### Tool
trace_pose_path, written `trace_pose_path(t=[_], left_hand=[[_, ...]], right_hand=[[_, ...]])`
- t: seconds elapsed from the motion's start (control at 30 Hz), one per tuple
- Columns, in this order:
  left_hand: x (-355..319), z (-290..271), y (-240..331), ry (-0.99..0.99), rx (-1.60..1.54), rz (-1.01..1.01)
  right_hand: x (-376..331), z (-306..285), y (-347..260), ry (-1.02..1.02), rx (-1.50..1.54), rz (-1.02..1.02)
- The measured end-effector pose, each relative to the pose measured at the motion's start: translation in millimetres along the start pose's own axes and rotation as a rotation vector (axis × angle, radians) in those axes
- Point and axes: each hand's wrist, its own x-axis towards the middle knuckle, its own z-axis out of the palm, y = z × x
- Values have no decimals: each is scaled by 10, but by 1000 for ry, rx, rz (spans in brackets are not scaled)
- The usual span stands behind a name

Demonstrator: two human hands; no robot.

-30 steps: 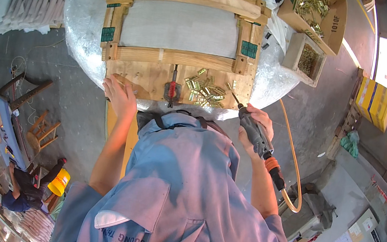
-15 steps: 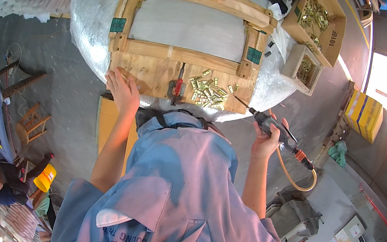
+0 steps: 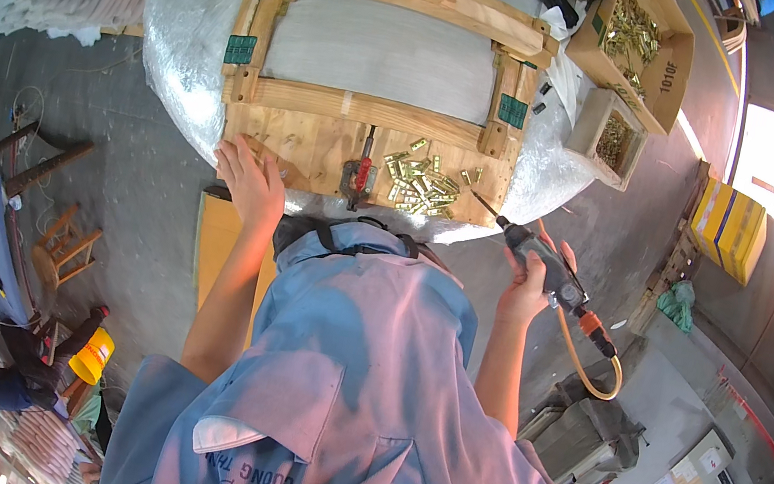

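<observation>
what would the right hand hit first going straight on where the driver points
Likely the loose brass-coloured metal pieces, met by the bit of the power driver in the right hand; its height above the wooden board is unclear.

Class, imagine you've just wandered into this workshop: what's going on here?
A person's right hand holds a dark power driver, its bit pointing toward loose brass-coloured metal pieces piled on the right half of a wooden board. The left hand is open, holding nothing, at the board's left end. Between the left hand and the pile is a red-handled clamp, and just beyond lies a wooden frame.
</observation>
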Motion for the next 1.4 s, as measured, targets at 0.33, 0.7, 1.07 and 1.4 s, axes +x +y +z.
trace_pose_path(t=[0.33, 0.7, 1.07, 1.4], left_hand=[[-4, -6, 35, 15, 4, 7], [-17, 33, 9, 13, 21, 7], [-1, 36, 12, 18, 17, 14], [4, 41, 48, 14, 93, 6]], right_hand=[[-89, 328, -27, -433, -512, -467], [279, 53, -69, 26, 79, 110], [448, -397, 246, 141, 290, 252], [75, 88, 18, -198, -242, -269]])
